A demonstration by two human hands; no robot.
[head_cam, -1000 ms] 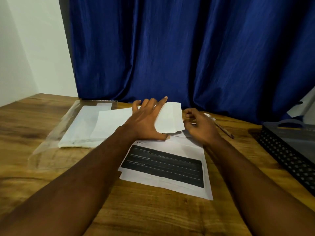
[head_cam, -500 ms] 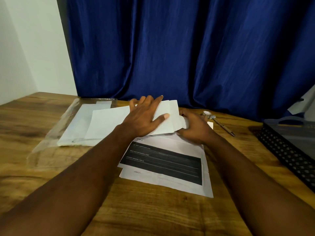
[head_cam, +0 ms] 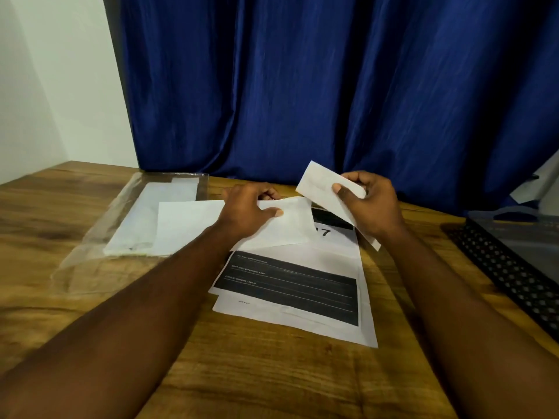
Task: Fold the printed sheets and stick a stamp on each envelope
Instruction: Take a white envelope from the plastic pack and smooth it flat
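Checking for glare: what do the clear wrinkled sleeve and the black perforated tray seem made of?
Clear wrinkled sleeve: thin glossy plastic film; see-through, shiny creases. Black perforated tray: matte, probably metal mesh, possibly plastic; regular holes.

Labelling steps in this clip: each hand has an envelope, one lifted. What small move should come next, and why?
Probably set the lifted envelope down beside the printed sheets. The right hand holds it in the air, the left hand pinches a second envelope lying across the sheets' far end, and the sheets lie flat, unfolded; folding needs free hands.
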